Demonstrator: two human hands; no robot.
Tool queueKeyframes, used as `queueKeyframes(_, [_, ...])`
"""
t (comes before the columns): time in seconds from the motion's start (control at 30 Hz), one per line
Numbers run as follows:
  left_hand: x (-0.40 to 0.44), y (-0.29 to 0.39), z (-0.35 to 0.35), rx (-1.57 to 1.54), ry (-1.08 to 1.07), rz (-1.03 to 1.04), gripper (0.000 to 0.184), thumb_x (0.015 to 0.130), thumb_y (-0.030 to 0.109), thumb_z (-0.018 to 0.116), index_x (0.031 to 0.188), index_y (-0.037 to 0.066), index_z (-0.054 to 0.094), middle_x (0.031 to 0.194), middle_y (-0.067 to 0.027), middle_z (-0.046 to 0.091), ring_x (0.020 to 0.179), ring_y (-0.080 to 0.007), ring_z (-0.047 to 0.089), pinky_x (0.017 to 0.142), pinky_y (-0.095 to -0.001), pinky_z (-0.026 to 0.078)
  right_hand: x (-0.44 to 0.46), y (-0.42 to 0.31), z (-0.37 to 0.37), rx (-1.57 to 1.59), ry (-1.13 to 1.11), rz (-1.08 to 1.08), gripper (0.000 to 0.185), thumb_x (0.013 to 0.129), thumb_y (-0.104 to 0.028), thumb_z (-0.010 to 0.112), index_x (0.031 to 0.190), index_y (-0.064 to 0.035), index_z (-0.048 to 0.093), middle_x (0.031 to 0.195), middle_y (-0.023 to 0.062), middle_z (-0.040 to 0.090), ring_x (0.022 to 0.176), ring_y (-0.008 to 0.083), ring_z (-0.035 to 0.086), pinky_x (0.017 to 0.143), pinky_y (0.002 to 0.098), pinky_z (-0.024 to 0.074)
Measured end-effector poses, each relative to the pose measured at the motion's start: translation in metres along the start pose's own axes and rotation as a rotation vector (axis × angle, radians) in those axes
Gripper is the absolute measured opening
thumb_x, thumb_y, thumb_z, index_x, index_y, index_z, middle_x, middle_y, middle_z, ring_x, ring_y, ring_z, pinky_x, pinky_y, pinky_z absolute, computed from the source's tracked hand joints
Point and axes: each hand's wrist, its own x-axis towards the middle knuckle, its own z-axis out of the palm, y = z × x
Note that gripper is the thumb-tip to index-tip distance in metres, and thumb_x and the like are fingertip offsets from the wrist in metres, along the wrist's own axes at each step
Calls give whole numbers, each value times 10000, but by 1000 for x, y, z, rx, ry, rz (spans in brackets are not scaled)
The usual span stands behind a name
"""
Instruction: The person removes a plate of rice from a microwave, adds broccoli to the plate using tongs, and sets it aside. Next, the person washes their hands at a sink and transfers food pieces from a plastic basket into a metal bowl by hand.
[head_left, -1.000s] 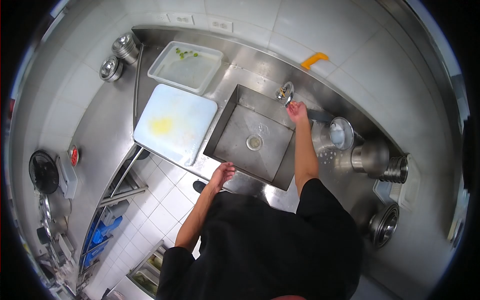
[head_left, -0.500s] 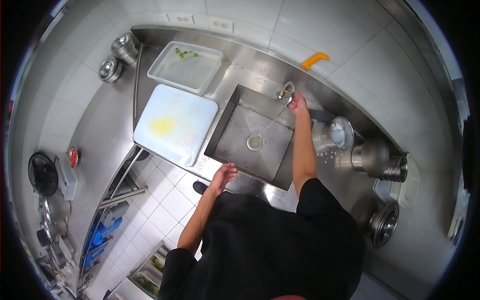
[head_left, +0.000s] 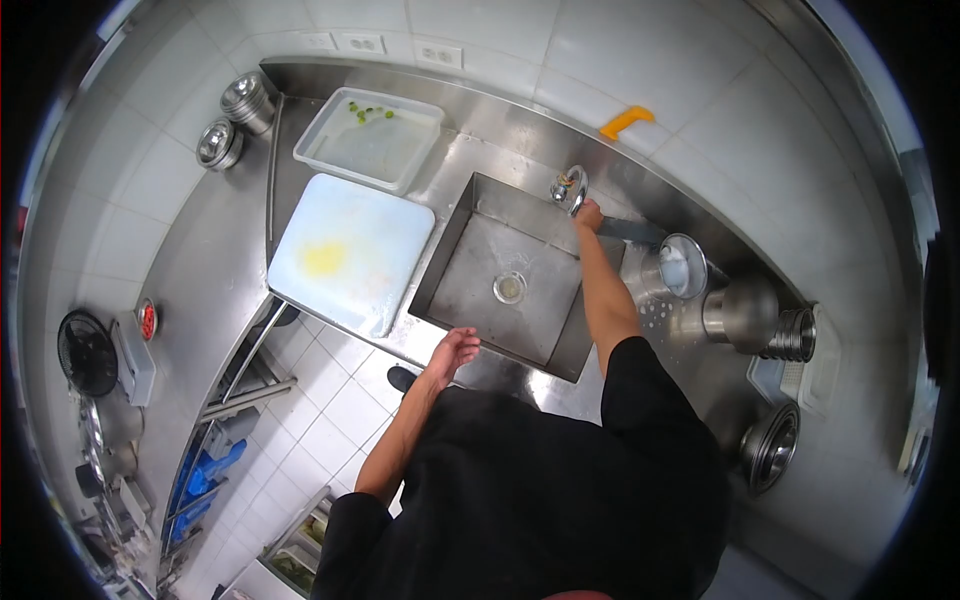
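Note:
At the back edge of the metal sink (head_left: 475,245) stands a curved chrome faucet (head_left: 577,188). My right hand (head_left: 589,214) is at the faucet's near right side, its fingers closed; whatever they grip is hidden. Near the front rim of the sink is my left hand (head_left: 457,349), holding nothing, fingers loosely apart and palm turned to the right. A drain (head_left: 509,288) shows in the sink floor. Left of the sink lies a white cutting board (head_left: 350,250) with a yellow stain.
Behind the board sits a plastic tub (head_left: 370,140) with green pieces. To the right are a metal container (head_left: 682,266) with something white inside, a large steel pot (head_left: 745,312) and nested bowls (head_left: 770,448). An orange handle (head_left: 628,122) is at the back wall.
The water stream seen running into the sink half a second ago no longer shows. My right hand has moved slightly down and left beside the faucet. My left hand has shifted slightly right.

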Motion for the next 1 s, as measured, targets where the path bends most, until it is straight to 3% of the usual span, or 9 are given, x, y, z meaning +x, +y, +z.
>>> queueKeyframes(0.07, [2, 1, -3, 22, -21, -4, 302, 956, 232, 445, 1212, 90, 520, 1022, -25, 617, 894, -130, 608, 818, -280, 482, 3, -1, 4, -14, 32, -7, 326, 876, -368, 604, 959, -64, 688, 994, 182, 692, 950, 355, 659, 857, 436, 500])
queueKeyframes(0.17, [-6, 6, -1, 11, -8, 19, 306, 962, 246, 451, 1214, 88, 520, 1033, -29, 615, 909, -134, 602, 826, -285, 477, 0, -2, 7, 47, 281, -16, 320, 899, -341, 566, 921, -38, 667, 950, 206, 686, 898, 382, 653, 830, 466, 495])
queueKeyframes(0.27, [-15, 13, 1, -52, 15, 47, 276, 971, 203, 418, 1187, 83, 541, 987, -19, 636, 837, -106, 615, 756, -253, 490, -28, 33, 18, 277, 317, 73, 306, 911, -323, 546, 925, -36, 652, 862, 155, 688, 804, 307, 656, 743, 424, 504])
queueKeyframes(0.33, [-18, 13, -2, -70, 13, 56, 280, 970, 205, 418, 1189, 83, 541, 986, -19, 637, 838, -107, 617, 757, -254, 490, -82, 48, 9, 592, -25, 132, 264, 916, -301, 548, 948, -60, 649, 809, 74, 668, 742, 188, 627, 658, 327, 483])
queueKeyframes(0.4, [-21, 14, -4, -73, 8, 58, 277, 975, 202, 423, 1194, 83, 543, 987, -19, 639, 849, -107, 619, 760, -254, 491, -123, 73, 15, 677, -357, 97, 217, 930, -315, 577, 942, -118, 668, 801, -10, 615, 696, 87, 548, 604, 259, 431])
queueKeyframes(0.5, [-25, 16, -4, -61, 2, 57, 209, 972, 198, 482, 1131, 90, 565, 982, -19, 638, 858, -111, 619, 762, -253, 491, -167, 69, 5, 712, -582, 233, 231, 948, -296, 559, 1007, -93, 650, 838, -16, 622, 717, 87, 557, 624, 263, 456])
queueKeyframes(0.7, [-17, 19, -12, -14, 37, 71, 97, 942, 203, 588, 993, 122, 573, 977, -17, 635, 873, -123, 618, 772, -258, 487, -136, 31, 3, 1230, -497, 295, 281, 959, -294, 549, 1057, -39, 617, 807, -10, 601, 696, 98, 565, 633, 266, 480])
queueKeyframes(0.9, [-18, 32, -13, -48, 61, 135, 119, 940, 213, 590, 1020, 126, 576, 974, -22, 636, 888, -133, 614, 797, -270, 483, -82, -6, -5, 1293, -559, 239, 217, 971, -277, 547, 1008, -71, 603, 731, -32, 483, 595, 102, 462, 612, 257, 454])
queueKeyframes(1.0, [-24, 35, -15, -93, 85, 142, 139, 940, 205, 581, 1049, 119, 577, 978, -25, 637, 898, -134, 610, 808, -267, 478, -61, -2, 6, 1153, -404, 301, 165, 951, -227, 562, 1008, -79, 607, 708, -21, 450, 573, 102, 424, 568, 262, 427])
